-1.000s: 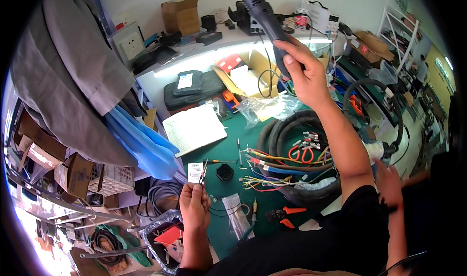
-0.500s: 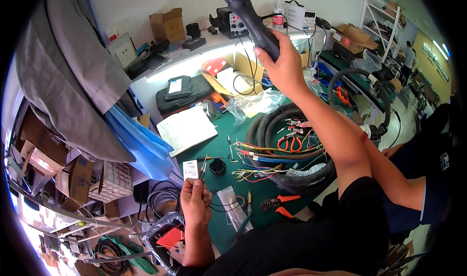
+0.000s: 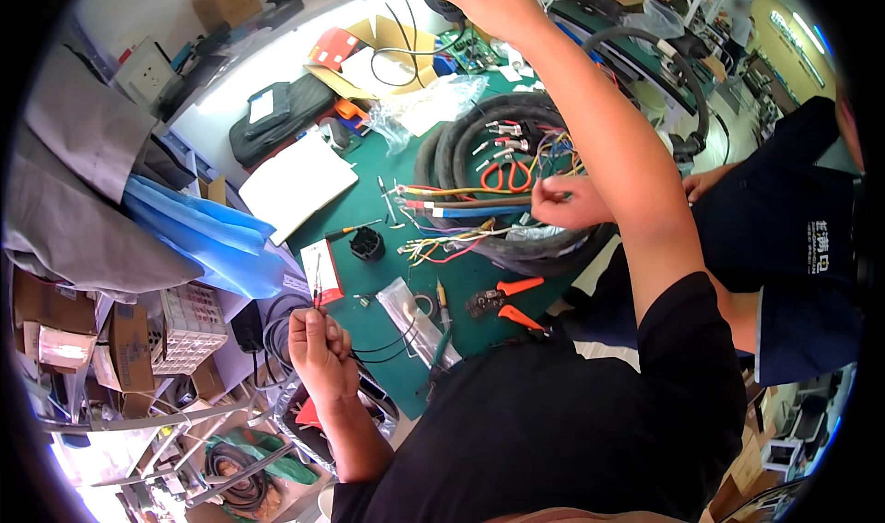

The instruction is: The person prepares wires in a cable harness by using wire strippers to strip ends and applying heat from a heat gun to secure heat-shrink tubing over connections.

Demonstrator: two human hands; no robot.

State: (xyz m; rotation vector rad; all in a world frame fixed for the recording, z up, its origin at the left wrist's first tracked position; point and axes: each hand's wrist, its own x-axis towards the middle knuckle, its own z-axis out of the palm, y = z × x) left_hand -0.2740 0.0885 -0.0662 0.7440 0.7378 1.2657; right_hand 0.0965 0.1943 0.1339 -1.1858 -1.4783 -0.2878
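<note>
Low on the left, my left hand pinches a thin black cable, its slim bare ends standing up above the fingers. Just beyond them lies a white-and-red box. My right arm reaches far across the bench. At the top edge my right hand grips the black handle of a hot air gun; its nozzle is out of the picture. Between my arms, a thick black cable coil carries several coloured wires and orange-handled scissors. A black round connector stands near the box.
A co-worker's hand is over the wires, from the right. Orange-handled crimping pliers, a clear plastic bag and a screwdriver lie on the green mat. An open notebook is farther left. A lined bin stands below the bench.
The view has shifted. My right hand and the hot air gun are now at the top edge, with the nozzle cut off. The co-worker's hand shows more fully over the wires.
</note>
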